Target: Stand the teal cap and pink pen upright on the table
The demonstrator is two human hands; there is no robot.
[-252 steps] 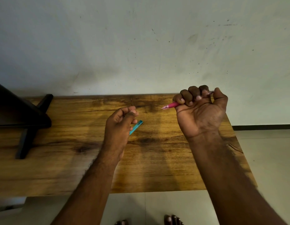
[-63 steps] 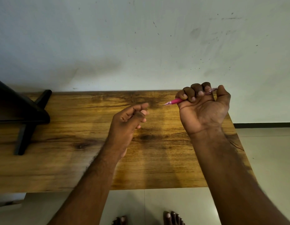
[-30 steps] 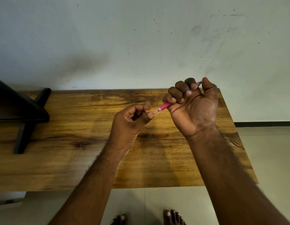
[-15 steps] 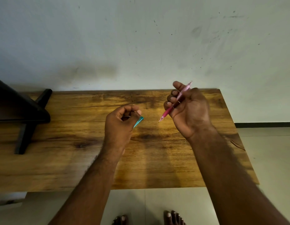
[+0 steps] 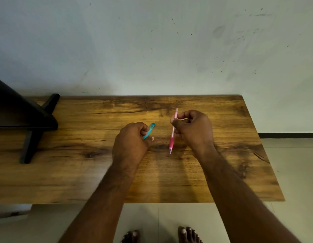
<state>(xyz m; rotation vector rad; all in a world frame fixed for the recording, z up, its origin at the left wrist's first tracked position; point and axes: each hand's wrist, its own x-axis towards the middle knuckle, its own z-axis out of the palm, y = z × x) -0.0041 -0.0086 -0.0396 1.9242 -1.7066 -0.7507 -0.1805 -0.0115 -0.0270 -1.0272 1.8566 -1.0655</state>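
Landmark: the dark knot in the grain [image 5: 159,147] of the brown wooden tabletop [image 5: 82,172]; all places were taken from it.

Right hand: the right hand [image 5: 194,130] stood just right of the knot and a little beyond it, fingers curled round a slim pink translucent plastic pen [image 5: 172,133], pinching it at mid-barrel.

Pen axis: the long axis ran nearly straight toward and away from the person. The writing tip pointed at the near edge and ended just right of the knot; the cap end rose beyond the knuckles toward the wall. Whether the tip touched the wood could not be told.

Left hand: the left hand [image 5: 131,142] stood left of the knot, curled round a small teal plastic piece [image 5: 149,131], which stuck out past the forefinger, slanting away and to the right.

Key relation: the teal piece lay left of the pen barrel, apart from it, with bare wood between. The pen tip lay nearer the person than the teal piece, whose free end leaned toward the barrel.

Beyond: a black stand [image 5: 29,123] sat well left of the knot.
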